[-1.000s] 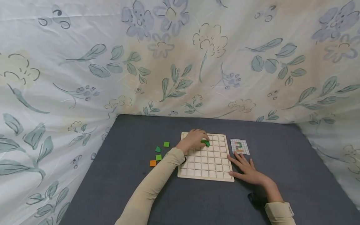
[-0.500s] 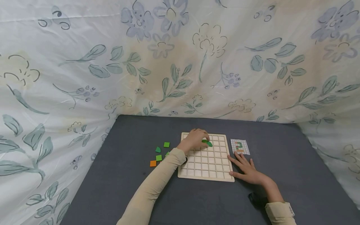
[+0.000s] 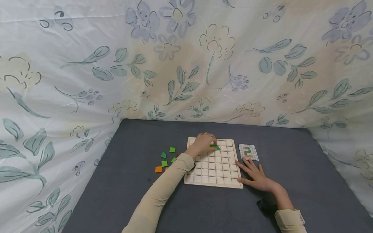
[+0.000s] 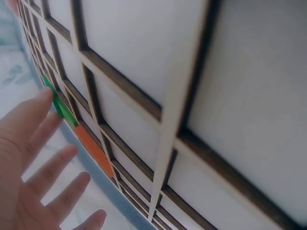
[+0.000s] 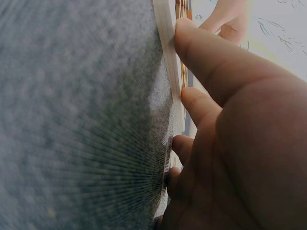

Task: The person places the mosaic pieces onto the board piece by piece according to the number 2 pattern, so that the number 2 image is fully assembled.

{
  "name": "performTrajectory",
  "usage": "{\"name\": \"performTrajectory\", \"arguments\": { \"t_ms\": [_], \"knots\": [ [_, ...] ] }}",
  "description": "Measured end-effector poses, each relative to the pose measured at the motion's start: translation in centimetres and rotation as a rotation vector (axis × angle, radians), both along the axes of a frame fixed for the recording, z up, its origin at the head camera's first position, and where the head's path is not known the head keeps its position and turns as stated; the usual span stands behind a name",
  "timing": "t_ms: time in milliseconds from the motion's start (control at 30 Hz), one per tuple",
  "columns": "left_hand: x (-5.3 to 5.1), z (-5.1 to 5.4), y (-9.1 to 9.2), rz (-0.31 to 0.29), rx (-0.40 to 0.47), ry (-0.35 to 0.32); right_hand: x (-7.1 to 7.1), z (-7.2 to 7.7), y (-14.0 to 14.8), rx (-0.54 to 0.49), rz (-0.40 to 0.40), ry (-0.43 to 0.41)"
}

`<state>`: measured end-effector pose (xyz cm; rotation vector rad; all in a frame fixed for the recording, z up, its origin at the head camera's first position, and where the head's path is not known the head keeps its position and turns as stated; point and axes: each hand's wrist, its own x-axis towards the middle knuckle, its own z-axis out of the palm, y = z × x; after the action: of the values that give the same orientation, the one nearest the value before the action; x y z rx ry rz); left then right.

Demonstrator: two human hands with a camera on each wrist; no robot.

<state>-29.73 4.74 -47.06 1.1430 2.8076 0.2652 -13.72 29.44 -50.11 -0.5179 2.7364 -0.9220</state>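
A pale wooden grid board (image 3: 212, 176) lies on the dark table. My left hand (image 3: 202, 144) reaches over its far part, thumb and index fingertip touching green pieces. One is a dark green rounded piece (image 3: 217, 148) at the thumb tip; beside it is a lighter green piece (image 4: 67, 114). An orange piece (image 4: 95, 149) follows in the same row, hidden in the head view. The other left fingers spread loosely in the left wrist view. With fingers spread, my right hand (image 3: 256, 177) rests at the board's right edge, thumb and index fingertip touching the rim.
Left of the board lie loose pieces: green squares (image 3: 164, 163), a dark green rounded piece (image 3: 163, 155), an orange square (image 3: 158, 169) and a partly covered red piece (image 3: 178, 155). A printed grid card (image 3: 248, 151) lies right of the board. A floral curtain (image 3: 186, 81) stands behind the table.
The dark green rounded piece has shifted slightly right and now lies straighter along the grid. My left hand has barely moved; more loose pieces show beside its sleeve. The right hand stays still.
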Motion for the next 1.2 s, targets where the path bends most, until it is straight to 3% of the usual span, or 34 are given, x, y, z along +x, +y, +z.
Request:
{"name": "performTrajectory", "arguments": {
  "t_ms": [233, 467, 967, 1200],
  "knots": [
    [-0.2, -0.4, 0.3, -0.004, -0.023, 0.038, 0.1, 0.2, -0.2, 0.007, 0.0, 0.002],
    [-0.1, -0.2, 0.0, 0.006, -0.015, 0.016, 0.1, 0.4, -0.2, 0.002, 0.005, -0.001],
    [-0.1, 0.4, -2.3, 0.014, 0.017, 0.008, 0.2, 0.0, 0.1, -0.07, 0.024, 0.051],
    [-0.3, 0.7, -3.8, 0.024, 0.031, 0.012, 0.1, 0.0, 0.1, -0.045, 0.012, 0.031]
  ]
}}
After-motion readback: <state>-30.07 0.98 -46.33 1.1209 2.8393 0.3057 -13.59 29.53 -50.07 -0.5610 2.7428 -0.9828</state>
